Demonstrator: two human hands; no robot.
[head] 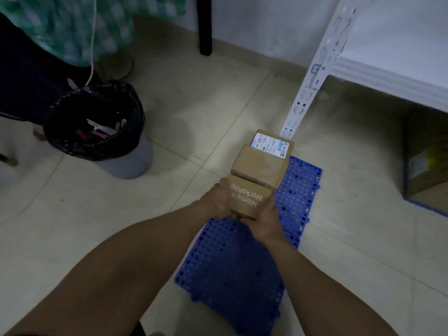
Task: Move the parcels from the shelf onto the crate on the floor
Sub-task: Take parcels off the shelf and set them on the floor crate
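a grey bin lined with a black bag stands on the tiled floor at the left. the left hand grips one side of a small brown cardboard parcel printed "momo's workshop" in white; the right hand grips the other, above the blue perforated crate. beyond it a plain brown parcel and a white-labelled parcel lie in a row on the crate, near the white shelf

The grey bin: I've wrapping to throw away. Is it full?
Not full. The grey bin, lined with a black bag, holds a few scraps lying well below its rim.
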